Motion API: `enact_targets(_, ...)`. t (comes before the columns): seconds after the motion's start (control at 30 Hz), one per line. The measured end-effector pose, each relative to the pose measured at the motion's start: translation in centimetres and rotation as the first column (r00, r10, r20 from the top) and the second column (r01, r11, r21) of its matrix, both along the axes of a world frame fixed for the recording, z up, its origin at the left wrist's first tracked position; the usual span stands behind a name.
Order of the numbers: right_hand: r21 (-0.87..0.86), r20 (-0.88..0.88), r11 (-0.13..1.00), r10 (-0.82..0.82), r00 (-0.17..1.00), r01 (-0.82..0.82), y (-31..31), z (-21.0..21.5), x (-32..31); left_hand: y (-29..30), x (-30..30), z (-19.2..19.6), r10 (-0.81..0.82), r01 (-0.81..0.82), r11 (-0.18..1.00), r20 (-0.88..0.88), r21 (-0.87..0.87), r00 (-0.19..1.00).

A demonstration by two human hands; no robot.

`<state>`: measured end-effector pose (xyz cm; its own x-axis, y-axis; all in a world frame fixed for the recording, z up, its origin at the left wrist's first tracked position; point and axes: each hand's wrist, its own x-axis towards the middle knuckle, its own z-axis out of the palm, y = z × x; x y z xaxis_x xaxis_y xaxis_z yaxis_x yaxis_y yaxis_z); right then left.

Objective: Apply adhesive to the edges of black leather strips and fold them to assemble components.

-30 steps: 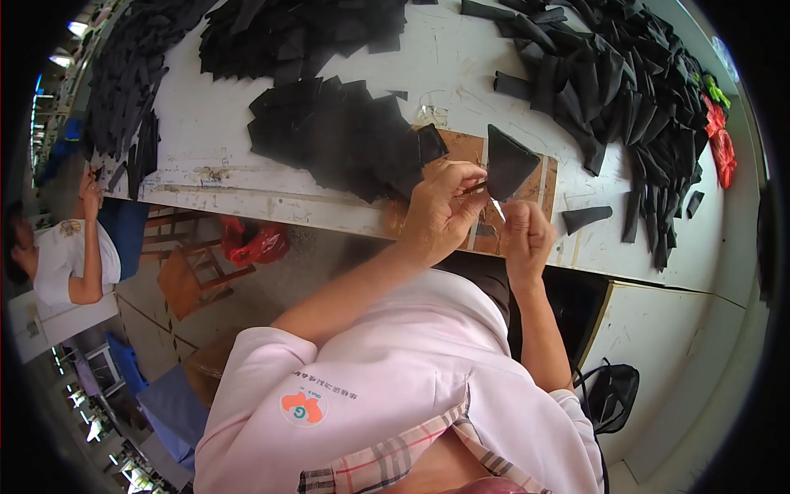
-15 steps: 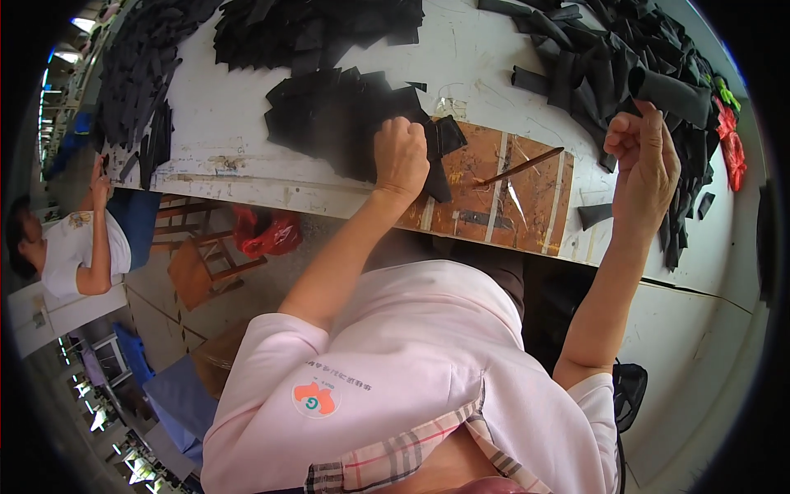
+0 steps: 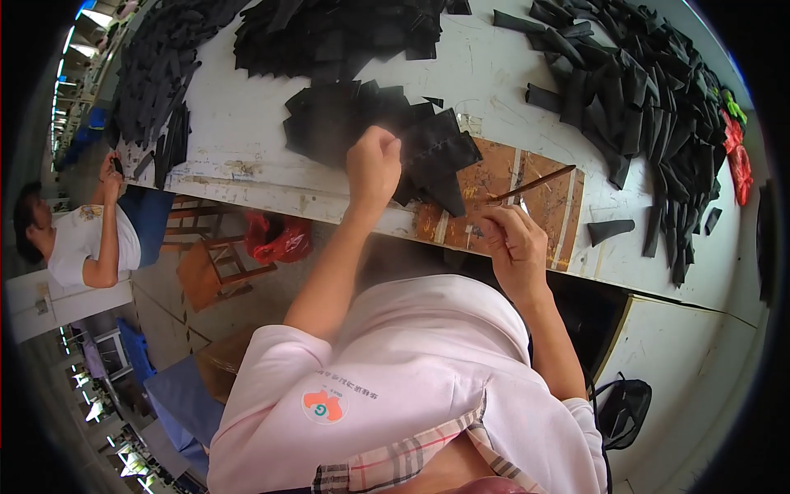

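My left hand (image 3: 374, 171) is closed above the near edge of a heap of flat black fabric pieces (image 3: 329, 123); whatever lies between its fingers is hidden. Several of these pieces overlap onto a brown board (image 3: 547, 226) at the table's front edge. Over that board is my right hand (image 3: 518, 245), its fingers loosely bent and apart, with nothing visible in them. Just beyond its knuckles a thin dark rod (image 3: 535, 183) lies slantwise on the board.
Rolled black fabric tubes (image 3: 617, 107) are heaped at the right, with one tube (image 3: 611, 231) lying apart. More black pieces (image 3: 337, 33) cover the far table. At the left, another person (image 3: 95, 239) works near a wooden stool (image 3: 210, 267) and a red plastic bag (image 3: 276, 239).
My right hand has let go of a black fabric tube at the right heap and moved left to the brown board. My left hand has shifted slightly left and nearer to me.
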<state>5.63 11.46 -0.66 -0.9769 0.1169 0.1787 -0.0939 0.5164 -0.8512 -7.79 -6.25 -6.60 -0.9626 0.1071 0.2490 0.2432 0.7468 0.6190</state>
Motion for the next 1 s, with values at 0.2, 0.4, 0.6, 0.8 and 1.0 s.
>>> enact_targets(0.2, 0.412, -0.374, 0.911, 0.182, 0.909, -0.013, -2.0, 2.9, -3.7, -0.5, 1.2, 6.3, -0.463, -0.376, 0.533, 0.634, 0.757, 0.619)
enact_targets(0.4, 0.392, -0.277, 0.915, 0.212, 0.937, -0.091, -1.5, 3.3, -4.1, -0.5, 3.3, 8.1, -0.699, -0.531, 0.318, 0.572, 0.786, 0.429)
enact_targets(0.6, -0.223, -0.034, 0.935, 0.274, 0.961, -0.275, -0.9, 3.4, -2.9, 0.3, 4.6, 9.2, -0.55, -0.137, 0.553, 0.484, 0.822, 0.681)
enact_targets(0.8, -0.385, 0.103, 0.881, 0.336, 0.936, -0.274, 0.2, 2.9, -2.6, -0.2, 4.5, 10.9, -0.809, 0.347, 0.512, 0.306, 0.786, 0.501)
enact_targets(1.0, -0.604, 0.224, 0.794, 0.249, 0.942, -0.066, 0.8, 2.7, -1.7, 0.1, 5.7, 10.7, -0.665, 0.401, 0.687, 0.303, 0.606, 0.683)
